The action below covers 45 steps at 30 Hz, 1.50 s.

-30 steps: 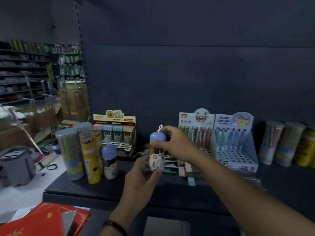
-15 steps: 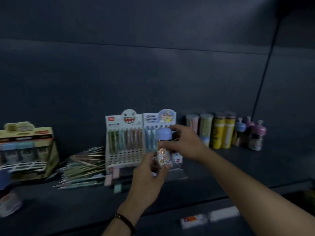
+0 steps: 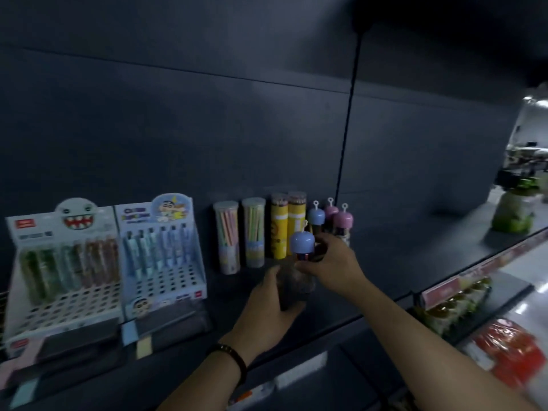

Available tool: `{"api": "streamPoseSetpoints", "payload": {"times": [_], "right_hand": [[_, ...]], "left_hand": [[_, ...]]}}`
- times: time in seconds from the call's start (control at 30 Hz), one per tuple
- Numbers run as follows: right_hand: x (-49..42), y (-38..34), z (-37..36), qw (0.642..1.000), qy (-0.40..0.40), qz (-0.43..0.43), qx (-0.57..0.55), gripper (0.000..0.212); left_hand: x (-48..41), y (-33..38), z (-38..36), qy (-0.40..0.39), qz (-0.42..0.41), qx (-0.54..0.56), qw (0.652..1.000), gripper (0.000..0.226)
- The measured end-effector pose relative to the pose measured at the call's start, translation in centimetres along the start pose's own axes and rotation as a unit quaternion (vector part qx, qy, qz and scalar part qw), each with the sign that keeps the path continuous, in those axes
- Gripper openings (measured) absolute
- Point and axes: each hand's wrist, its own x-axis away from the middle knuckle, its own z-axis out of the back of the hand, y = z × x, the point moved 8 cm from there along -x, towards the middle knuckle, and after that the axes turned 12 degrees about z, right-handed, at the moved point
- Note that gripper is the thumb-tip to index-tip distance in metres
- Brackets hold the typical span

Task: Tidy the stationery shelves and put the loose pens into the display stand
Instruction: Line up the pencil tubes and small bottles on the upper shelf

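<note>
centre frame, a person holds a blue-capped tub [image 3: 301, 247] low over the shelf [image 3: 385, 280]: the left hand [image 3: 267, 310] curls round its dim, blurred body from below, and the right hand [image 3: 332, 262] pinches it just under the cap, seemingly to keep it upright for a place beside the matching capped tubs [image 3: 332, 222] just behind. the pen display stands [image 3: 161, 262] sit at left, lower holes vacant; no loose pens in view.

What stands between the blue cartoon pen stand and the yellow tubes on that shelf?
Two clear tubes of pastel pencils, upright and side by side, as the head view shows.
</note>
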Motion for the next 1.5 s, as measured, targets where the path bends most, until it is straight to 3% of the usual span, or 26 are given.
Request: {"api": "streamPoseSetpoints", "payload": {"times": [0.07, 0.13, 0.3, 0.87, 1.17, 1.33, 1.5], "right_hand": [[0.2, 2.6, 1.3, 0.999, 0.032, -0.029, 0.013, 0.046], [0.1, 5.1, 2.2, 0.996, 0.063, -0.058, 0.006, 0.043], [-1.7, 8.9, 3.0, 0.989, 0.125, -0.078, -0.015, 0.044], [-4.7, 15.2, 0.4, 0.973, 0.182, -0.13, 0.05, 0.027], [-2.7, 11.8, 0.8, 0.972, 0.197, -0.121, 0.04, 0.027], [-1.7, 5.7, -1.7, 0.995, 0.054, -0.078, 0.013, 0.023], [-0.4, -2.6, -5.6, 0.995, -0.094, 0.015, 0.019, 0.023]], "left_hand": [[-0.8, -0.2, -1.5, 0.004, 0.006, -0.109, 0.994, 0.089], [-0.8, 0.3, -2.6, 0.009, -0.018, -0.236, 0.972, 0.086], [-1.0, 0.8, -4.2, -0.012, -0.057, -0.322, 0.945, 0.061], [-1.1, 0.5, -4.3, 0.004, -0.047, -0.332, 0.942, 0.056], [-1.0, 0.9, -3.8, 0.023, -0.056, -0.299, 0.952, 0.05], [-0.2, 1.0, -0.9, 0.055, -0.062, -0.252, 0.964, 0.023], [3.3, 0.5, 4.8, 0.086, -0.054, -0.279, 0.955, 0.019]]}}
